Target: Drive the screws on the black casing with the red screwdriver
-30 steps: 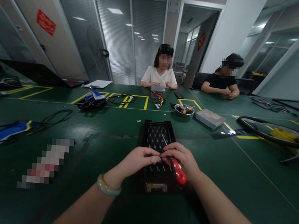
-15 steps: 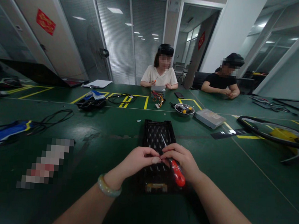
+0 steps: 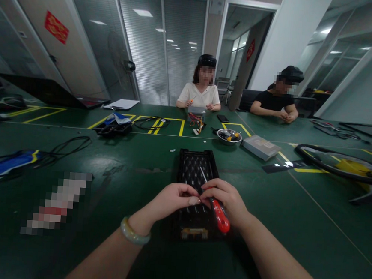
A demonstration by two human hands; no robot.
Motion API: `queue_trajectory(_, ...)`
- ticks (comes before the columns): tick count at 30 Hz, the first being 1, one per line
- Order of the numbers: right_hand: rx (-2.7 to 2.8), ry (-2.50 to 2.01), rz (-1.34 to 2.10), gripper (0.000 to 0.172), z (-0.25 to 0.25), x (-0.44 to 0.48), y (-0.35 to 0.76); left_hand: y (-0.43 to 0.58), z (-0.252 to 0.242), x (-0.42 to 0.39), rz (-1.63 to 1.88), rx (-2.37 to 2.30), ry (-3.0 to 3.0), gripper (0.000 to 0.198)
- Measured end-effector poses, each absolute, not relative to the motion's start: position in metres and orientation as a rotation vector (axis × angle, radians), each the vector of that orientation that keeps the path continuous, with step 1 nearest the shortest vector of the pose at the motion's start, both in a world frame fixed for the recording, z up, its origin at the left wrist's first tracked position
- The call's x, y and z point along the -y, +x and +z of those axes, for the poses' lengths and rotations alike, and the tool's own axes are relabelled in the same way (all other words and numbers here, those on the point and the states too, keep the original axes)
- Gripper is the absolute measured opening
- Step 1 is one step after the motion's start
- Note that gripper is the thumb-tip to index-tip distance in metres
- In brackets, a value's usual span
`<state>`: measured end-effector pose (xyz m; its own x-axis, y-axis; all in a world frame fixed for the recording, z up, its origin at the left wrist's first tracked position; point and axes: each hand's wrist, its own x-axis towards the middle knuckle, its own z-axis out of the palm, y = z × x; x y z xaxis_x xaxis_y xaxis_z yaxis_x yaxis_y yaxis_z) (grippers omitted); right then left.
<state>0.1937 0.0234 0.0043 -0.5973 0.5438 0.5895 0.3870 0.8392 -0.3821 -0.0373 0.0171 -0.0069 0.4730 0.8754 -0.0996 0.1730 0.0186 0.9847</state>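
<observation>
Presently my right hand (image 3: 234, 201) grips a glossy red-and-black-handled screwdriver (image 3: 221, 219), its slim metal shaft pointing away over a long black plastic casing (image 3: 190, 168) studded with rows of shiny bits. That casing lies directly beneath both hands on a smooth green tabletop (image 3: 120, 190). My left hand (image 3: 171, 200) has thumb and fingers drawn together beside the right fingertips; whether it pinches anything, I can't tell.
</observation>
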Motion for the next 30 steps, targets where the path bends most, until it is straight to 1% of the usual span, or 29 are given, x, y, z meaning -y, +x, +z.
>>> queue_trajectory(12, 2.306, -0.636, 0.238, 0.012, 0.003, -0.025, 0.196, -0.036, -0.007, -0.016, 0.752, -0.954, 1.444, 0.033)
queue_trajectory(24, 2.288, -0.633, 0.266, 0.011, 0.005, -0.023, 0.195, -0.034, 0.005, -0.011, 0.769, -1.045, 1.614, 0.028)
queue_trajectory(30, 2.301, -0.626, 0.262, 0.011, 0.006, -0.023, 0.195, -0.035, 0.004, -0.011, 0.745, -1.093, 1.688, 0.030)
